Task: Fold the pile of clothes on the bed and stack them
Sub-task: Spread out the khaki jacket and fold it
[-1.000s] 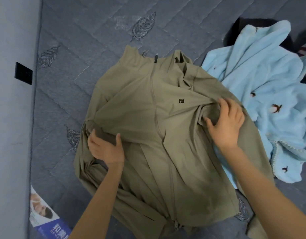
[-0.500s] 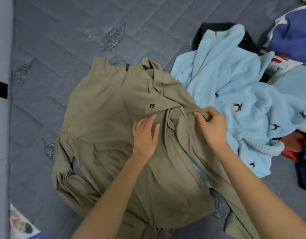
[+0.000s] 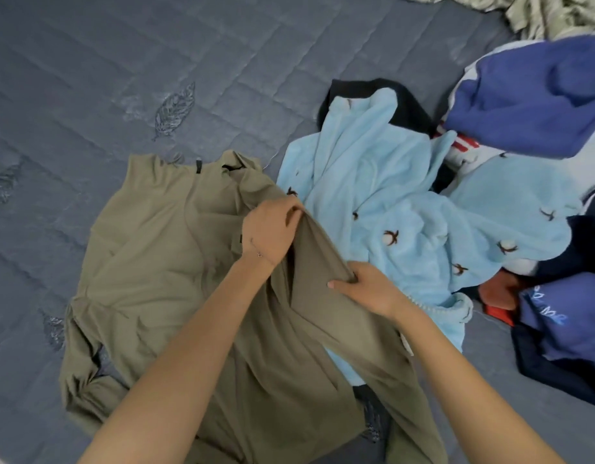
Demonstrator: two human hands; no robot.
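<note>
Gripping the sleeve (image 3: 317,262) of the olive jacket (image 3: 148,262) with both hands: left hand (image 3: 271,234) pinching the shoulder end, right hand (image 3: 366,289) clenched lower down, beside the blue robe (image 3: 406,212). Runs diagonally between the fists, with the body spread left of them on the bed (image 3: 88,78) — likely folding leftward. Half a second back — left hand flat on the chest.

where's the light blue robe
In the head view the light blue robe lies right of centre on the bed, between the khaki jacket on its left and the purple-blue garment on its right.
</note>
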